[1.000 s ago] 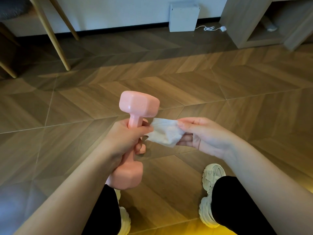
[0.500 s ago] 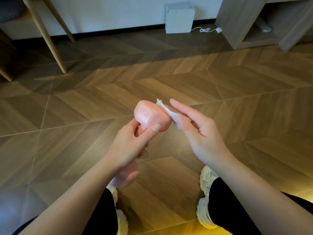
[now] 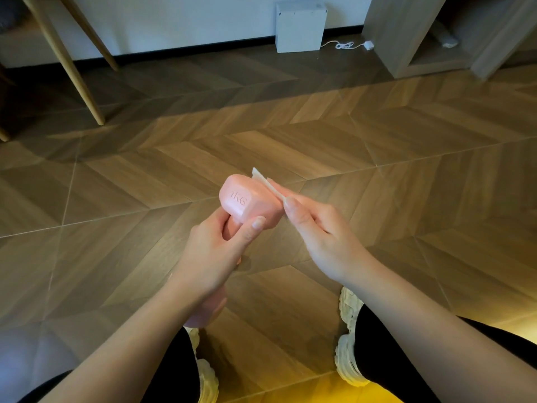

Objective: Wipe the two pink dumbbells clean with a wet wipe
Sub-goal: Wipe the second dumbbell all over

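Note:
One pink dumbbell [image 3: 244, 200] is held above the wooden floor, tilted so its upper head, marked 1KG, faces me. My left hand [image 3: 215, 251] grips its handle; the lower head shows under my left wrist. My right hand [image 3: 316, 228] presses a white wet wipe [image 3: 266, 181] against the right side of the upper head, and most of the wipe is hidden between fingers and dumbbell. A second dumbbell is not in view.
Herringbone wood floor [image 3: 377, 175] all around. Wooden chair legs [image 3: 69, 68] stand at the far left. A white box [image 3: 299, 27] with a cable sits by the wall, and a grey cabinet [image 3: 406, 33] at the far right. My two white shoes [image 3: 347, 353] are below.
The dumbbell tipped from upright so its top head faces me. My right hand brought the wipe from beside the handle up onto the head's right side.

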Demonstrator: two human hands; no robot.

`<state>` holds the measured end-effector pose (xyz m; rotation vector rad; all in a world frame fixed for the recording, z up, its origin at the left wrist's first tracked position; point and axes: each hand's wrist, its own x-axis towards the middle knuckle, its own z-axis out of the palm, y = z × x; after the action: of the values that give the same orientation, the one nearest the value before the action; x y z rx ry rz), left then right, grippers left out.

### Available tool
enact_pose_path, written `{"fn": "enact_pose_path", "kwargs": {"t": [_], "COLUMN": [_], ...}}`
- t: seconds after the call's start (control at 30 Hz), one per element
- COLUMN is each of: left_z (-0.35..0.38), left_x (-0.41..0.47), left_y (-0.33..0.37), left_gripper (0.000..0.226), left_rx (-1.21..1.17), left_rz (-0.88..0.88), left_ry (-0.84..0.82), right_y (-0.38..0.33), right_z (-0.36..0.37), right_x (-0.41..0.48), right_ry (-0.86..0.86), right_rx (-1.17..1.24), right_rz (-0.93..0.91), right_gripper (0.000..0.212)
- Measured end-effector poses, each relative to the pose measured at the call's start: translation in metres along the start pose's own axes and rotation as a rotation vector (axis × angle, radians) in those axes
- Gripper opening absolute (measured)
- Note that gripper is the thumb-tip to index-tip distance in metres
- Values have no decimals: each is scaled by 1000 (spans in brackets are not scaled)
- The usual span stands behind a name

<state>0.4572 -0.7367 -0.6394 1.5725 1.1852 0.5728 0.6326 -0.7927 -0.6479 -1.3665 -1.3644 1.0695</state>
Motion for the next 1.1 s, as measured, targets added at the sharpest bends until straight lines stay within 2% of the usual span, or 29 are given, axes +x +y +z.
{"fn": "enact_pose_path", "kwargs": {"t": [0.13,0.3,0.43,0.6,0.73,0.83,0.9,1.0,1.1], "left_z": [-1,1,3,7,4,4,6,6,8], "left_x": [0,-3,-2,-3,-1,-3,-4,-2,-3], "left_y": [-2,-5,-7,-9,-7,-5,-5,-7,-8], "left_gripper": [59,49,52,45,55,64,62,61,57], "left_rx": [-97,-43,-105,-78,-13,29,52,-42,-73], "left_rz": [-33,24,37,28,39,23,19,1,1], "left_ry": [-4,-55,-33,-80,-45,-90,-117,-116,-150], "right_y": [2,2,2,0,0,2,2,0,1], "right_z": [-1,0,-4,0,-1,2,2,-1,0], "right_x": [-4,2,-2,3,1,5,5,3,5], "right_ry": [78,47,117,60,167,140,134,172,159], "right_rx": [50,32,79,58,131,82,93,134,138], "right_rz": [-78,-8,-79,-72,-155,-80,-67,-115,-69], "right_gripper": [45,45,49,48,46,48,49,51,48]}}
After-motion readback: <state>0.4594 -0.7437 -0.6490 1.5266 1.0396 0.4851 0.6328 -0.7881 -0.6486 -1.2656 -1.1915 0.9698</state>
